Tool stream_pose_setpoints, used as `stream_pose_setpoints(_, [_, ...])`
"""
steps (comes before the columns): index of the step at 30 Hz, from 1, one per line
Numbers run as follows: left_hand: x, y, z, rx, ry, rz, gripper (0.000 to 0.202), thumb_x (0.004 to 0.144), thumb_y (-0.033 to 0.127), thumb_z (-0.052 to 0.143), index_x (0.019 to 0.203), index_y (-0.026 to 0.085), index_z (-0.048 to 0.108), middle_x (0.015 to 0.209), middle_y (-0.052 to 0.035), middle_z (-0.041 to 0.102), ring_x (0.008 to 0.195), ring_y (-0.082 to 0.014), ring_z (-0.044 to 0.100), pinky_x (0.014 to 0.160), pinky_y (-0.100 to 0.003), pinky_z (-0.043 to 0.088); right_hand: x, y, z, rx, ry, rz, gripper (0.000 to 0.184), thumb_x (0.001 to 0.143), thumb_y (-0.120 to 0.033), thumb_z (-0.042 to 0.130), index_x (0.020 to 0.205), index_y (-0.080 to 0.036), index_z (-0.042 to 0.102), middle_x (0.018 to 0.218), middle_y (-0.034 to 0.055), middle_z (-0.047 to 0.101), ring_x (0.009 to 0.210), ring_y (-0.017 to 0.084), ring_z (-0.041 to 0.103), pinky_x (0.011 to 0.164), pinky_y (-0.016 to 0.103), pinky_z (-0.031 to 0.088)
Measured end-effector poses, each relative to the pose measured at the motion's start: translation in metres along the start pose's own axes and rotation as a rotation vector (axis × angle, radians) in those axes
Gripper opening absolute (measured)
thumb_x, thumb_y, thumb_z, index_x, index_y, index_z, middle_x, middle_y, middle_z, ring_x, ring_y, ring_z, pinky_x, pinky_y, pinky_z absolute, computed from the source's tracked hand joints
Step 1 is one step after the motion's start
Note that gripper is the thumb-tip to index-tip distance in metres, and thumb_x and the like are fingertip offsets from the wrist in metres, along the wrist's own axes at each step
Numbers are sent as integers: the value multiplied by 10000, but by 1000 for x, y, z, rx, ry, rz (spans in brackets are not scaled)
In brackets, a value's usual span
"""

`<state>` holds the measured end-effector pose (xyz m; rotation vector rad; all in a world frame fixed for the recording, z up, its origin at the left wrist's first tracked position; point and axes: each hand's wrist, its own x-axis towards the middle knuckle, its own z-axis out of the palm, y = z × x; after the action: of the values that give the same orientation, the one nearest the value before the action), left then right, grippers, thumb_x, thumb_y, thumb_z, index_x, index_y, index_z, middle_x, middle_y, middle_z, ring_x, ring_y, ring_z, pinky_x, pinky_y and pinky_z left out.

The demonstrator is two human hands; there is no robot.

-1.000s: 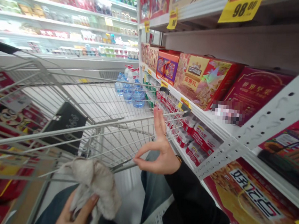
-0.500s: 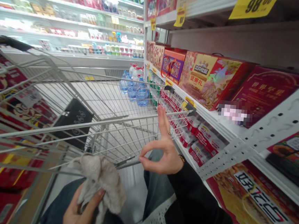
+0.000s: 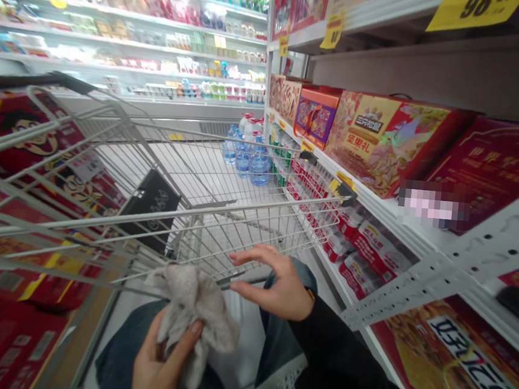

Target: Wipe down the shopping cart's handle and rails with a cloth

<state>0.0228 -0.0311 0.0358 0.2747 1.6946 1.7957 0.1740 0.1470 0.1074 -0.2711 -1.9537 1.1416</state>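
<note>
Cloth (image 3: 219, 315): pale grey, crumpled, held in the air just outside the near side of the shopping cart (image 3: 258, 206), below its top rail; whether the upper fold touches the wires cannot be told. Judged light, limp and soft, unlikely to slip or break; it should sag wherever unsupported. Best hold: the bunched middle, where the thumb already presses; the loose upper fold would serve as a second grip. Left hand (image 3: 159, 355) is closed around the lower bunch. Right hand (image 3: 285, 287) holds nothing, thumb and fingers parted, beside the cart's near lower edge; hands apart. Further out: black panel (image 3: 153, 212) within the cart; gift boxes (image 3: 377, 144) along the right-hand shelf's front edge, bottle packs (image 3: 375, 247) beneath; large water bottles (image 3: 249, 157) on the floor near that shelf's far end; red cartons (image 3: 11, 330) at left.
</note>
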Motion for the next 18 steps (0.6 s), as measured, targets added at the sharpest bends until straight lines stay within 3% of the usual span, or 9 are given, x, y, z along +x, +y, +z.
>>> stream_pose_setpoints(3, [0, -2, 7, 34, -5, 79, 837, 580, 476, 991, 1313, 274, 640, 1212, -31, 758, 1030, -175, 744, 854, -170, 599, -16, 14, 17, 166, 48, 103, 851, 678, -349, 980, 1410, -273, 552, 1336, 102, 754, 1137, 234, 761, 1063, 427, 559])
stream_pose_setpoints(5, [-2, -3, 14, 56, -9, 131, 848, 582, 456, 992, 1325, 278, 624, 1251, -33, 740, 1090, -187, 733, 911, -182, 592, -26, 22, 26, 196, 41, 152, 953, 593, -364, 1021, 1419, -265, 555, 1362, 106, 733, 1155, 243, 743, 1029, 404, 577])
stream_pose_setpoints(8, [-5, -3, 29, 69, -42, 174, 905, 556, 397, 1005, 1354, 282, 595, 1318, -48, 707, 1171, -225, 713, 981, -224, 583, -37, 33, 34, 195, 56, 264, 699, 649, -360, 981, 1276, -247, 694, 1213, 66, 780, 1065, 235, 741, 969, 383, 588])
stream_pose_setpoints(10, [-7, -1, 38, 61, -109, 161, 952, 536, 357, 1011, 1379, 279, 576, 1375, -71, 683, 1212, -259, 702, 991, -255, 591, -40, 38, 33, 252, 133, 354, 444, 757, -374, 897, 1155, -234, 757, 1110, 50, 796, 1016, 228, 738, 929, 367, 590])
stream_pose_setpoints(12, [-9, 1, 45, 26, -200, 136, 962, 531, 336, 1010, 1387, 267, 577, 1445, -100, 651, 1273, -298, 679, 1005, -285, 597, -40, 42, 29, 359, 241, 460, 307, 802, -399, 848, 1043, -222, 781, 1025, 47, 806, 968, 227, 742, 888, 353, 593])
stream_pose_setpoints(14, [-11, 3, 49, -27, -258, 119, 925, 561, 342, 997, 1387, 250, 589, 1495, -117, 625, 1351, -321, 634, 1060, -308, 579, -39, 43, 24, 484, 330, 572, 303, 760, -427, 876, 951, -214, 778, 946, 45, 811, 920, 232, 750, 851, 346, 595])
stream_pose_setpoints(18, [-13, 6, 51, -144, -232, -2, 873, 653, 366, 954, 1430, 234, 578, 1429, -120, 680, 1379, -316, 620, 1118, -357, 551, -38, 37, 16, 686, 428, 692, 392, 656, -453, 941, 907, -208, 765, 935, 56, 818, 950, 259, 765, 862, 364, 600])
